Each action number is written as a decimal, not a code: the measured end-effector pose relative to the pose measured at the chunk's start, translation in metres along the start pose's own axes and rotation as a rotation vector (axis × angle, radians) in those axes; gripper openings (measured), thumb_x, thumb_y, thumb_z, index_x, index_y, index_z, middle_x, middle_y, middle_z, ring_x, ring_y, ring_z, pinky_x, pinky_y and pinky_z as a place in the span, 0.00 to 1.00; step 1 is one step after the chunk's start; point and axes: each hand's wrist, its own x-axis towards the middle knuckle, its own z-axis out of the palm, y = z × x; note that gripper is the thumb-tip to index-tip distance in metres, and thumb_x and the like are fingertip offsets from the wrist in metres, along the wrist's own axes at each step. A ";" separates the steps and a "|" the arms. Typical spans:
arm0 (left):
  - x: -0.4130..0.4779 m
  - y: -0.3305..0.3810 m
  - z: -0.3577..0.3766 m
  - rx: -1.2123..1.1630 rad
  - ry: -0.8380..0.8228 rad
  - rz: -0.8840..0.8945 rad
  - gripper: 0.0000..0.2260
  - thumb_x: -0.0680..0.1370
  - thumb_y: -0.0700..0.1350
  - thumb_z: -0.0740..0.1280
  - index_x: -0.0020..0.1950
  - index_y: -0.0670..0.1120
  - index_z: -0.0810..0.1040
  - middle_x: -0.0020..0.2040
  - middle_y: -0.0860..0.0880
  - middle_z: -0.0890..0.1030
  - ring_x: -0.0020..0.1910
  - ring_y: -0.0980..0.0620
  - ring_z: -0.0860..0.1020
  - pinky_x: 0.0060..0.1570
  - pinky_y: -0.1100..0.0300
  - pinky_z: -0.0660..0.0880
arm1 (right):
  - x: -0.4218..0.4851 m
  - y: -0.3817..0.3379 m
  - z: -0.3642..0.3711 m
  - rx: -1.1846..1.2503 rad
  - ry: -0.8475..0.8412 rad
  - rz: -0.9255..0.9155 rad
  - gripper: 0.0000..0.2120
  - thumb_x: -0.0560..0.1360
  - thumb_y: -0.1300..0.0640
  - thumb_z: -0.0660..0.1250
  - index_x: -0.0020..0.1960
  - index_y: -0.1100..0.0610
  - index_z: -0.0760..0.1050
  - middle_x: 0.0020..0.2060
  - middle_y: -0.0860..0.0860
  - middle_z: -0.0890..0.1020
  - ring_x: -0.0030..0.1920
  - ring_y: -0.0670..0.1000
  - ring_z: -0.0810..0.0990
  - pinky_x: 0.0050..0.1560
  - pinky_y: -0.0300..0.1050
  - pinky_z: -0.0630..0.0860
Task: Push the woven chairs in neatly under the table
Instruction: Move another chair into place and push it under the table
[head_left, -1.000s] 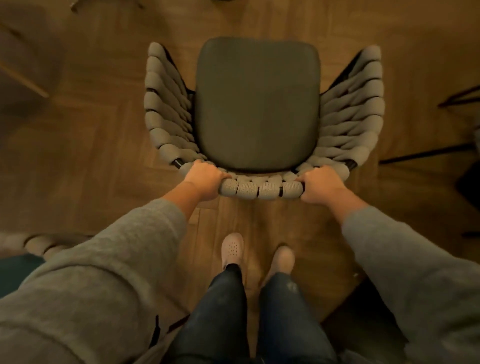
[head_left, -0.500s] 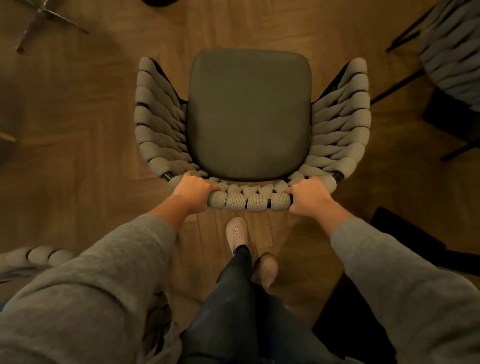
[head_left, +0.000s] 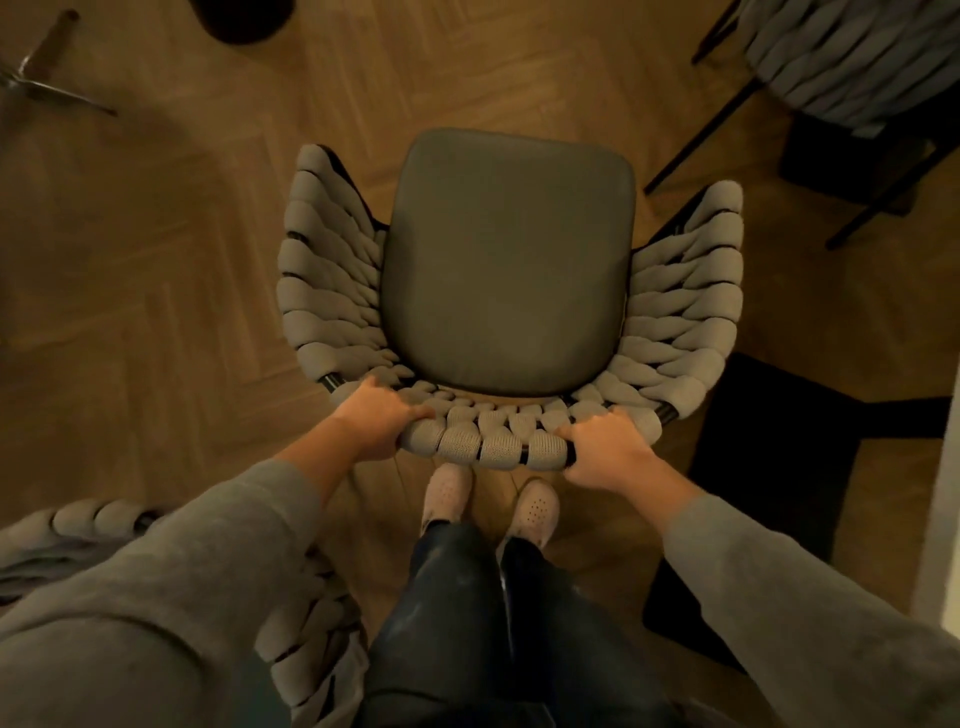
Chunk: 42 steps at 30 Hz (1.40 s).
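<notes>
Both hands are clamped on the top rail of the woven chair (head_left: 498, 291): left hand (head_left: 376, 418) near the left corner, right hand (head_left: 610, 449) near the right. It stands on the herringbone wood floor (head_left: 156, 249), dark seat cushion (head_left: 511, 254) facing up. Another woven chair (head_left: 852, 57) sits top right, a third (head_left: 78, 525) bottom left. No worktop in view.

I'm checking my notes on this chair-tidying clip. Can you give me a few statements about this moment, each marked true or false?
1. Both hands hold the grey woven chair's backrest. True: left hand, right hand.
2. A bag lies on the dark seat cushion. False: the cushion is bare.
3. The floor is wooden herringbone parquet. True.
4. The chair is tucked under a table. False: it stands on open floor.
5. A second woven chair stands at upper right. True.
</notes>
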 end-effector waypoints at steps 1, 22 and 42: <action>-0.002 -0.004 0.000 0.029 -0.013 0.045 0.28 0.78 0.51 0.64 0.76 0.58 0.59 0.67 0.50 0.73 0.65 0.48 0.71 0.69 0.48 0.61 | -0.006 0.003 0.000 0.025 -0.033 -0.036 0.30 0.74 0.40 0.64 0.74 0.44 0.63 0.59 0.51 0.79 0.59 0.55 0.76 0.63 0.52 0.68; 0.046 -0.070 -0.025 0.182 0.026 0.258 0.24 0.78 0.44 0.63 0.72 0.59 0.63 0.58 0.52 0.79 0.56 0.49 0.77 0.55 0.50 0.74 | -0.007 0.034 0.006 -0.035 0.121 0.313 0.22 0.73 0.52 0.65 0.67 0.43 0.70 0.57 0.50 0.79 0.61 0.52 0.74 0.75 0.55 0.50; 0.161 -0.183 -0.144 0.334 0.062 0.654 0.15 0.76 0.49 0.61 0.63 0.53 0.72 0.53 0.50 0.80 0.53 0.48 0.78 0.52 0.51 0.75 | 0.095 -0.017 -0.085 0.426 0.155 0.470 0.27 0.72 0.44 0.66 0.69 0.46 0.66 0.64 0.48 0.75 0.63 0.51 0.73 0.67 0.52 0.66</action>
